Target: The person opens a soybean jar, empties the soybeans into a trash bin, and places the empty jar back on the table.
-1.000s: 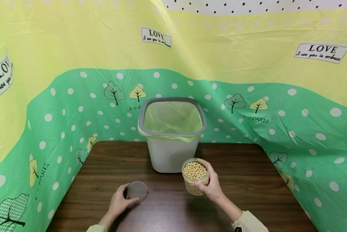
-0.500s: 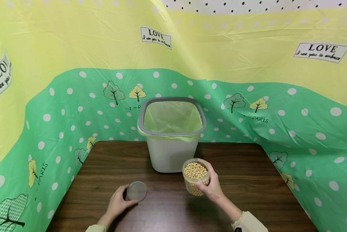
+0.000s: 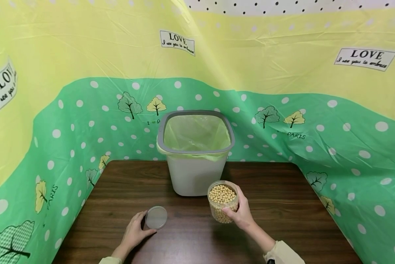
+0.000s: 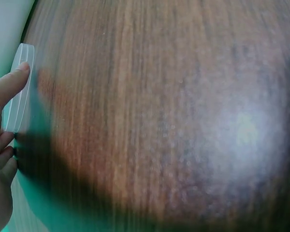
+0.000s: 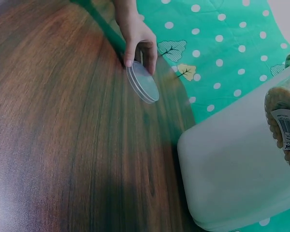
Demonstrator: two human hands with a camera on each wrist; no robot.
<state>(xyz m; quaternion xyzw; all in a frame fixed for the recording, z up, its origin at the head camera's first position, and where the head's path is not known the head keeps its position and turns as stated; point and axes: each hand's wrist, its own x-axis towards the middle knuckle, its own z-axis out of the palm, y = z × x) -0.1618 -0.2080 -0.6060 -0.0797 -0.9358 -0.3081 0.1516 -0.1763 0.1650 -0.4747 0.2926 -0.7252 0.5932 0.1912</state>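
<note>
In the head view my left hand (image 3: 133,231) pinches a round translucent lid (image 3: 156,217) by its edge, thumb on the near side and fingers on the far side. The right wrist view shows that lid (image 5: 146,86) tilted close over the table. A clear jar (image 3: 221,211) nearly full of round, pale yellow soybeans stands uncovered in the grip of my right hand (image 3: 243,212), raised over the table just in front of the bin. A barcode label (image 5: 288,126) shows on its underside in the right wrist view, where the right hand itself is out of sight.
A light grey bin (image 3: 197,176) with a darker grey rim and a pale green liner bag (image 3: 197,134) stands at the back middle of the dark wooden table (image 3: 266,234). A green and yellow printed curtain (image 3: 316,110) hangs around the table's back and sides.
</note>
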